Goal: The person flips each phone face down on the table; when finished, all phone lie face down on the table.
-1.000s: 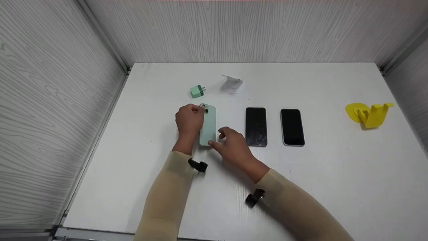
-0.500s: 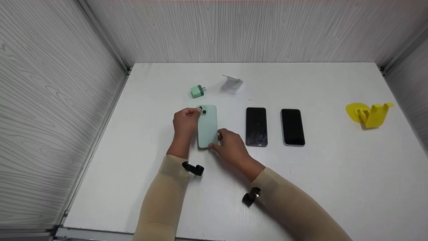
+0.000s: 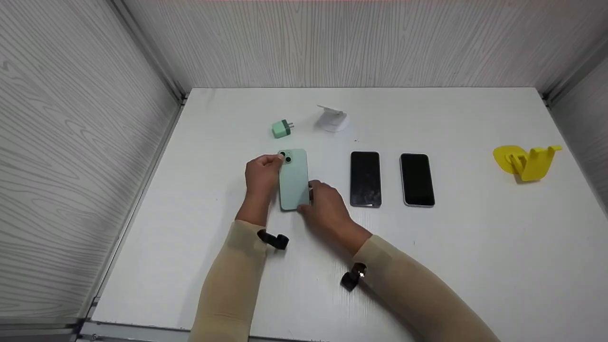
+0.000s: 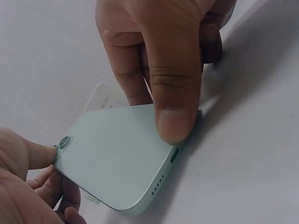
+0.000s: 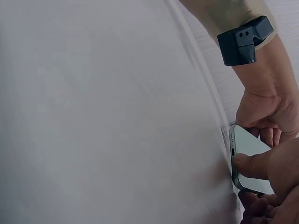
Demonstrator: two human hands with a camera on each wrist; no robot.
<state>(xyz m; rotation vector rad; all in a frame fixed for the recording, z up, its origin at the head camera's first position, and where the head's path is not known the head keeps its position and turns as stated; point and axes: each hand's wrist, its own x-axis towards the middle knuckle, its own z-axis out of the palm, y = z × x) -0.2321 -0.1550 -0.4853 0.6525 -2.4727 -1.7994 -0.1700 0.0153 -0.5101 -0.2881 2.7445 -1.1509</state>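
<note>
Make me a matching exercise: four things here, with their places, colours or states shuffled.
Things
1. mint phone
2. charger plug
3. yellow stand
4. white stand

Descriptions
A. near the right edge of the table
B. held by the left hand and right hand
C. just right of the charger plug
D. two shades of green

Pairs: 1-B, 2-D, 3-A, 4-C

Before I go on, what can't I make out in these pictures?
Screen of the green phone: turned away in every view, hidden by its own back.
Camera lenses, right wrist view: hidden behind the right hand.
Left hand, left wrist view: cut off by the left and bottom edges.
Undersides of the left black phone and right black phone, head view: hidden against the table.
</note>
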